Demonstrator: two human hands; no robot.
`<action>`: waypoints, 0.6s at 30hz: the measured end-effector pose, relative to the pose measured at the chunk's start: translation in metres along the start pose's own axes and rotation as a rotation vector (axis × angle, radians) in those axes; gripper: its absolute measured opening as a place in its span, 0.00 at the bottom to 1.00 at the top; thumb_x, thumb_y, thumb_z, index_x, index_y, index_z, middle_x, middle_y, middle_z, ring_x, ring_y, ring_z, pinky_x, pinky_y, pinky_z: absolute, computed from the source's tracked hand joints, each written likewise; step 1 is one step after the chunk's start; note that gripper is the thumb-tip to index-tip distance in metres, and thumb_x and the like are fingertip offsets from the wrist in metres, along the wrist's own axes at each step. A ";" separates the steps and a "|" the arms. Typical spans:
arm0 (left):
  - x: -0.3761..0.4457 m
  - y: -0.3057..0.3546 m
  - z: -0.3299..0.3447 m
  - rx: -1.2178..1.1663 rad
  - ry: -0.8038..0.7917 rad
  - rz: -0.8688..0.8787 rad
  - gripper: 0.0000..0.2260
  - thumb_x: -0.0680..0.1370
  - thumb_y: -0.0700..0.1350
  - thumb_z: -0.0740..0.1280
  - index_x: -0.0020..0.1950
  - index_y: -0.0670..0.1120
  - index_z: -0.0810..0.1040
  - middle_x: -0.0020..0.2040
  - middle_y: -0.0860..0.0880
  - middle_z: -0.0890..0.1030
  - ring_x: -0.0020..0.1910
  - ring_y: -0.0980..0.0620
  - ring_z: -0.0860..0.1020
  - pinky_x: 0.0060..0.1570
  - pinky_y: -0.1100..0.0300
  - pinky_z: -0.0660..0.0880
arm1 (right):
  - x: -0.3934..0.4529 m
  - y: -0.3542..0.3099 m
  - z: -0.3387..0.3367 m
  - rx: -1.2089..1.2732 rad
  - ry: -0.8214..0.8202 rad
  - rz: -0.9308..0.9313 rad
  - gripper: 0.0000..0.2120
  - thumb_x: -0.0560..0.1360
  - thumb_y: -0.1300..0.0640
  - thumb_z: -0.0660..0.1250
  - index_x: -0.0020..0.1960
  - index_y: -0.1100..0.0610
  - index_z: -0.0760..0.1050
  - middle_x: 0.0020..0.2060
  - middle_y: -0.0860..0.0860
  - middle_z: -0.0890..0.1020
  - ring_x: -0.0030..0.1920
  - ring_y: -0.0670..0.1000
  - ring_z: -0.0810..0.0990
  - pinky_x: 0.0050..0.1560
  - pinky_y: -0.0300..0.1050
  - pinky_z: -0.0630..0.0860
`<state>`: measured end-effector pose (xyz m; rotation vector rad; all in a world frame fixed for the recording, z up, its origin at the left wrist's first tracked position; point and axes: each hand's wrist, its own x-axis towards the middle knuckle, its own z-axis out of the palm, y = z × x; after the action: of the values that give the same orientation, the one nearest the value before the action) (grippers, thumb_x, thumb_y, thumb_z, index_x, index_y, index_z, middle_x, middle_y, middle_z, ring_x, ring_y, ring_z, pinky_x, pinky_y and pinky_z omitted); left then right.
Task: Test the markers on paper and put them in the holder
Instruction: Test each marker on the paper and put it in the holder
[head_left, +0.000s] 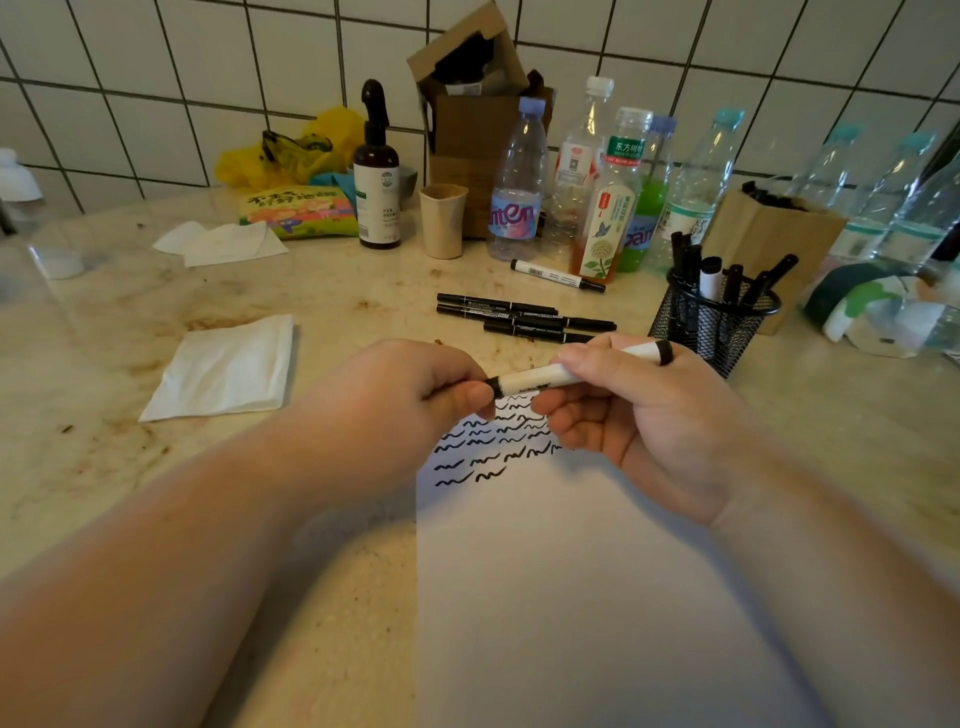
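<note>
Marble-patterned surface (130, 322) is seen under a white paper (571, 571) already marked with squiggles, directly below both hands. A white marker (550, 375) is gripped by the right hand (649, 421), while its cap end is pinched by the left hand (415, 395). The cap should be pulled straight along the barrel. Beyond the right hand, several markers are held upright in a mesh holder (711, 322).

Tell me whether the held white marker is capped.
Cannot tell: left hand covers one end of the white marker; right hand grips the barrel.
</note>
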<state>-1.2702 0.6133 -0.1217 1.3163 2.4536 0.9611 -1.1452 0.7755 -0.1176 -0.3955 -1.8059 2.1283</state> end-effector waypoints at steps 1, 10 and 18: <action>0.000 0.000 0.000 -0.019 0.000 0.001 0.10 0.80 0.55 0.62 0.42 0.60 0.80 0.37 0.49 0.80 0.38 0.47 0.77 0.42 0.48 0.76 | -0.001 0.000 0.000 0.001 -0.012 -0.002 0.06 0.68 0.57 0.71 0.38 0.60 0.80 0.34 0.62 0.84 0.29 0.53 0.82 0.31 0.42 0.79; 0.000 -0.006 -0.002 -0.090 -0.032 0.003 0.12 0.79 0.54 0.64 0.37 0.60 0.81 0.29 0.55 0.76 0.30 0.55 0.70 0.34 0.57 0.69 | -0.002 -0.002 -0.003 -0.081 -0.108 -0.075 0.06 0.68 0.58 0.71 0.41 0.62 0.80 0.36 0.63 0.85 0.32 0.55 0.83 0.33 0.43 0.80; 0.000 0.005 0.002 -0.066 0.052 0.101 0.06 0.78 0.57 0.62 0.42 0.64 0.76 0.39 0.59 0.80 0.32 0.60 0.74 0.31 0.66 0.70 | 0.000 -0.007 -0.007 -0.152 0.005 -0.234 0.07 0.68 0.50 0.74 0.41 0.53 0.85 0.31 0.54 0.82 0.29 0.50 0.77 0.31 0.41 0.75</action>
<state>-1.2666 0.6161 -0.1201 1.4220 2.3905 1.1040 -1.1421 0.7824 -0.1122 -0.2114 -1.9141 1.8396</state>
